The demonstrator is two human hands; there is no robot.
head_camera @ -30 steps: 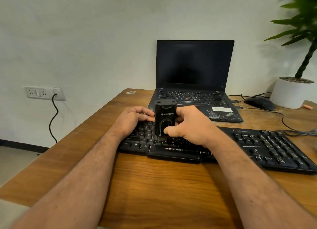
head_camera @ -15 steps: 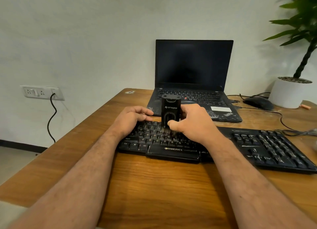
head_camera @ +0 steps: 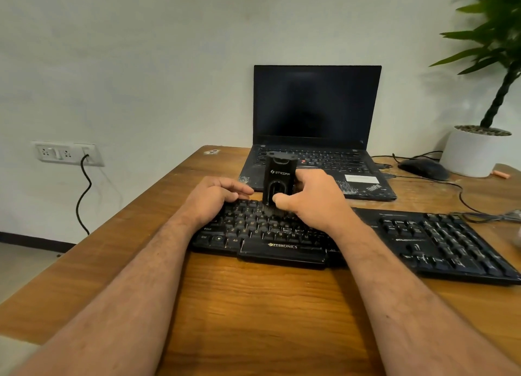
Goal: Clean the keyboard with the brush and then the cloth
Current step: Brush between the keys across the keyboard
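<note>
Two hands work at the keyboard (head_camera: 270,234), which serves as the landmark for all positions below. Your right hand (head_camera: 313,203) has its fingers curled round the lower part of the brush (head_camera: 279,182), thumb on the near face, holding the black body upright with the bristles down on the upper key rows near the keyboard's middle. Your left hand (head_camera: 214,198) rests on the keyboard's far left corner, fingers loosely bent and laid flat over the keys, pinching nothing; it appears to steady the board. Judged from this position, the brush stage is in progress: the far rows at centre are being worked, and how much of the remaining key area has been covered cannot be told. The cloth stage has not begun, and no cloth is visible anywhere in view. Beyond the keyboard's far edge, the open laptop (head_camera: 315,139) stands just beside it, so forward strokes have little clearance. To its right, a second keyboard (head_camera: 439,240) lies close against it, limiting sideways travel there. To its left, the table (head_camera: 141,248) edge runs near the corner; avoid pushing the board that way. On its near side, bare wood offers the most open room.
</note>
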